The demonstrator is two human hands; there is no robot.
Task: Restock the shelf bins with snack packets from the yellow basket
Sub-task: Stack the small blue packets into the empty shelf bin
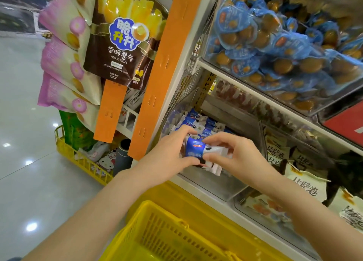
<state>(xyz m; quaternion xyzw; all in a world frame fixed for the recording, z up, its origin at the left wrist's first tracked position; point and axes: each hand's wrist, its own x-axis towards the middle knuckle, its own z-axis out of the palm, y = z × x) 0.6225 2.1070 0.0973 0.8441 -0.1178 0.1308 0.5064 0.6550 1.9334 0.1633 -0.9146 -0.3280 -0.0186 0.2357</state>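
Observation:
A stack of blue-and-white snack packets (200,152) is held over a clear shelf bin (212,184) on the lower shelf. My left hand (172,152) grips the stack from the left with thumb underneath. My right hand (237,152) pinches it from the right. More of the same blue-and-white packets (196,121) stand in rows at the back of that bin. The yellow basket (157,233) sits below my forearms at the bottom of the view; its inside looks blurred.
An upper clear bin (284,50) holds blue egg packets. Beige packets (304,186) fill the bin to the right. Orange hanging strips (157,68) carry potato-stick bags on the left. A second yellow basket (82,158) stands on the tiled floor.

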